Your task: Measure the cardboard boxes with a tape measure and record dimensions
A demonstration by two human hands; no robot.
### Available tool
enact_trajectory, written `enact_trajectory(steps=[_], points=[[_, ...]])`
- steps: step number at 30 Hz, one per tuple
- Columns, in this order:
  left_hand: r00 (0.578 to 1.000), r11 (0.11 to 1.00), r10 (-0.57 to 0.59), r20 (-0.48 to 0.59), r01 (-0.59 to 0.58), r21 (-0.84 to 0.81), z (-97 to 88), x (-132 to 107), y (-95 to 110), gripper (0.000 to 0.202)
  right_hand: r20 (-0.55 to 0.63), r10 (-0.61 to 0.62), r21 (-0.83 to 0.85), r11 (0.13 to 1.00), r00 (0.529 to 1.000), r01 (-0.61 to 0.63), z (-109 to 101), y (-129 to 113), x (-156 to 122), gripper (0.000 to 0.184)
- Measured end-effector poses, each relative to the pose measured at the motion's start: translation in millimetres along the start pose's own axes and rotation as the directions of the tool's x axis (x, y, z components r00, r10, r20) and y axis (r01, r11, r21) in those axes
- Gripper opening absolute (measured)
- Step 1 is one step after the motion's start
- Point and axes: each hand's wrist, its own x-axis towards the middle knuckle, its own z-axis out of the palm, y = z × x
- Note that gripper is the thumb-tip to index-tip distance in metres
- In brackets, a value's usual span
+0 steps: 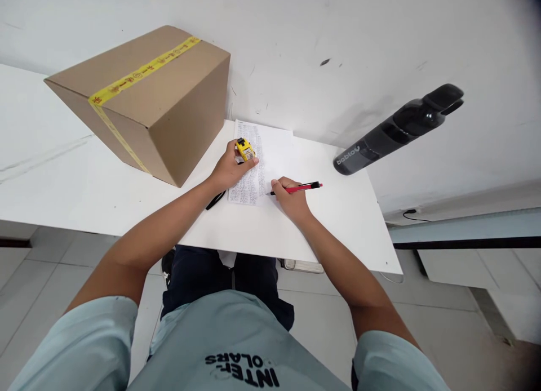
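My left hand [230,167] is closed around a small yellow tape measure [245,149], resting on a sheet of paper [274,149] covered with handwriting on the white table [127,194]. A black strap [215,200] trails from under that hand. My right hand [291,196] grips a red pen with a black clip [302,187], its tip touching the paper's lower right part.
A brown cardboard box [147,98] sealed with yellow tape stands on the table at the left, close to my left hand. A dark bottle [397,129] stands at the table's right back corner. A white wall runs behind; tiled floor lies below the table's front edge.
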Motion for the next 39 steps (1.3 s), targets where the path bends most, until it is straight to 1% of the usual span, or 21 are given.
enact_trajectory(steps=[3,6,9,11,13,15,17,18,19,21,23,27,29,31,33,34,36,37,39], points=[[0.999,0.999,-0.032,0.014,0.032,-0.016,0.0,-1,1,0.07,0.005,0.0,-0.005,1.0,1.0,0.0,0,0,-1,0.04],[0.999,0.999,-0.03,0.012,0.03,-0.013,-0.4,-2,4,0.07,0.008,-0.007,-0.016,1.0,1.0,0.007,1,0,-1,0.04],[1.0,1.0,-0.025,0.01,0.025,0.001,-1.4,-4,5,0.068,-0.028,-0.021,-0.028,0.999,0.999,0.021,2,-1,-2,0.043],[1.0,1.0,-0.019,0.005,0.019,0.008,-2.2,-5,5,0.067,-0.08,-0.035,-0.034,0.999,0.996,0.033,2,-1,-3,0.044],[1.0,1.0,-0.019,-0.003,0.019,0.011,-2.9,-5,5,0.067,-0.161,-0.106,-0.07,0.993,0.981,0.096,1,-1,-4,0.036],[1.0,1.0,-0.018,-0.012,0.018,0.008,-3.5,-5,4,0.069,-0.235,-0.221,-0.163,0.969,0.947,0.186,-2,1,-4,0.024],[1.0,1.0,-0.013,-0.017,0.013,0.002,-4.0,-5,5,0.071,-0.278,-0.301,-0.254,0.939,0.912,0.232,-6,6,-2,0.02],[1.0,1.0,-0.01,-0.018,0.01,0.001,-4.3,-6,5,0.071,-0.281,-0.299,-0.284,0.934,0.912,0.218,-9,9,0,0.021],[1.0,1.0,-0.009,-0.016,0.009,0.002,-4.7,-6,6,0.071,-0.28,-0.269,-0.308,0.934,0.922,0.179,-11,13,2,0.022],[1.0,1.0,-0.012,-0.007,0.012,0.015,-5.5,-7,7,0.071,-0.258,-0.186,-0.349,0.933,0.948,0.088,-14,19,6,0.029],[1.0,0.999,-0.012,0.004,0.012,0.034,-6.3,-9,8,0.071,-0.237,-0.113,-0.391,0.92,0.965,0.012,-15,24,9,0.035],[0.999,0.999,0.017,0.038,-0.019,0.05,-6.2,-11,10,0.072,-0.232,-0.06,-0.412,0.91,0.971,-0.043,-15,26,13,0.038],[0.997,0.998,0.047,0.059,-0.049,0.032,-6.1,-14,13,0.072,-0.229,-0.052,-0.402,0.915,0.972,-0.046,-15,24,12,0.041],[0.993,0.994,0.094,0.073,-0.098,0.046,-6.3,-19,18,0.073,-0.218,-0.057,-0.315,0.949,0.974,-0.015,-15,21,11,0.047],[0.982,0.978,0.167,0.091,-0.176,0.109,-6.4,-29,26,0.075,-0.165,-0.041,-0.109,0.994,0.985,0.023,-15,15,9,0.055],[0.971,0.962,0.217,0.105,-0.23,0.143,-5.9,-34,30,0.075,-0.106,-0.028,0.029,0.999,0.994,0.031,-14,12,8,0.06],[0.928,0.913,0.342,0.147,-0.365,0.183,-3.1,-46,36,0.073,0.079,-0.027,0.295,0.955,0.997,0.002,-13,5,6,0.072],[0.898,0.88,0.405,0.173,-0.435,0.192,-0.8,-50,39,0.07,0.187,-0.048,0.399,0.916,0.981,-0.032,-12,1,4,0.076],[0.833,0.809,0.505,0.227,-0.548,0.212,5.7,-56,41,0.066,0.37,-0.102,0.518,0.848,0.924,-0.114,-11,-5,0,0.081]])
